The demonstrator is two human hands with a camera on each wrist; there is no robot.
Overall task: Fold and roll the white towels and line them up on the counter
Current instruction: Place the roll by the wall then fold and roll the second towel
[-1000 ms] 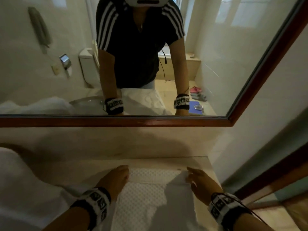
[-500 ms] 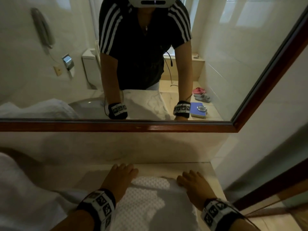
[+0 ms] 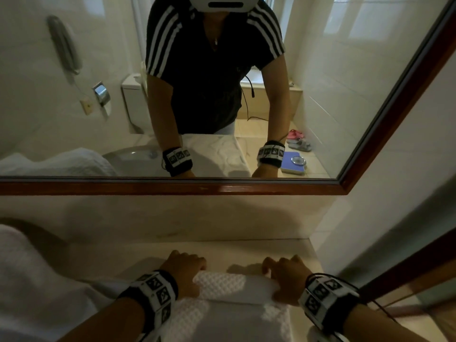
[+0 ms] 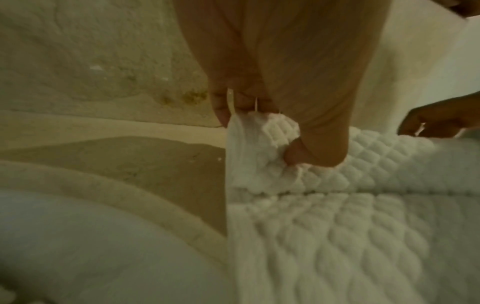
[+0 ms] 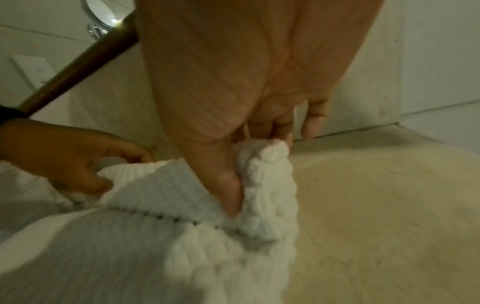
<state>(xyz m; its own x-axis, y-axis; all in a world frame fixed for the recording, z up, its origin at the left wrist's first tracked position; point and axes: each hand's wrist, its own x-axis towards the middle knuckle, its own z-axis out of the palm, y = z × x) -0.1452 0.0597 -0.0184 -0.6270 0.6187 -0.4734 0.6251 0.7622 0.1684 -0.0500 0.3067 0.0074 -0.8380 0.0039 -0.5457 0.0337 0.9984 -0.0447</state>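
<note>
Beige stone counter (image 3: 246,250) runs ahead of my hands to the wall, with a wood-framed mirror (image 3: 172,187) above it. Between my hands lies the towel (image 3: 229,314), a white waffle weave, spread flat toward me with its far edge turned over into the start of a roll. My left hand (image 3: 183,274) grips the left end of that roll, thumb tucked under the fold and fingers curled over the top; my right hand (image 3: 283,280) pinches the right end the same way, thumb pressed into the fabric. To the left of my left wrist sits a heap of other white towels (image 3: 37,280), not yet rolled as far as I can judge. To do this step well I should draw both ends toward me at the same pace, keep the turns tight with my thumbs and hold the side edges flush so the roll does not cone. Both wristbands (image 3: 154,292) carry square black-and-white markers; I can read no brand, label or writing anywhere.
</note>
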